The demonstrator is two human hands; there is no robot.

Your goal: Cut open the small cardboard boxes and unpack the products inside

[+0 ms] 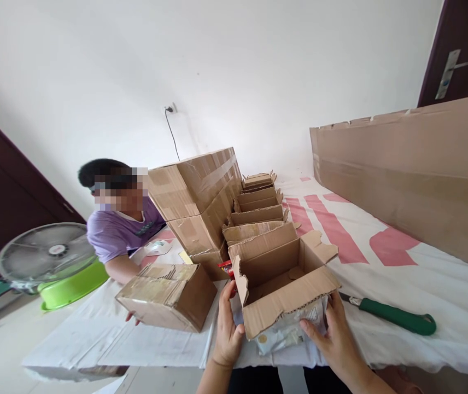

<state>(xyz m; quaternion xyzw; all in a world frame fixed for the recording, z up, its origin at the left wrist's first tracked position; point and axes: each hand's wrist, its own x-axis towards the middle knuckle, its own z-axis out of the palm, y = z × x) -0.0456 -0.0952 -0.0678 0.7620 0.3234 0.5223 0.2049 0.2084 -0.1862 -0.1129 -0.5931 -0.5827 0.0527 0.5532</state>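
A small open cardboard box [291, 298] is in front of me, its flaps standing up and no contents visible in the part of the inside that shows. My left hand [229, 334] grips its left side, fingers along the wall and thumb at the near corner. At the near right corner, my right hand [336, 334] holds the box, its thumb stretched across the front. Clear plastic packets [277, 342] lie under and before the box, close to my right thumb. To the right rests a utility knife [398, 316] with a green handle.
A co-worker [123, 230] at the left has a hand on a taped carton [164, 295]. Stacked large cartons [201, 202] and a row of open boxes [258, 213] stand behind. A long carton [414, 169] stands right. A fan [45, 254] is far left.
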